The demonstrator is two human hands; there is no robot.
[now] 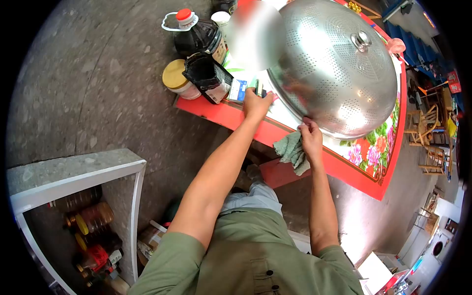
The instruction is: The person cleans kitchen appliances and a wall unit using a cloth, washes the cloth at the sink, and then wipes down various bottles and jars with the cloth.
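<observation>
My left hand (256, 102) is closed round a small dark and green item at the table's edge, too small to name. Right beside it lies a blue and white box (237, 90). A green cloth (293, 151) hangs from my right hand (310, 137), whose fingers are pinched together near the rim of a large perforated metal dome cover (339, 69). The cover, with a round knob on top, rests on the red-edged, flower-patterned table (354, 174). What lies beneath the cover is hidden.
At the table's left corner stand a dark jug with a red cap (196, 37), a jar with a tan lid (178, 76) and an open black packet (209, 76). A shelf unit (78, 174) holding bottles is at the lower left. Wooden chairs (425, 125) stand at the right.
</observation>
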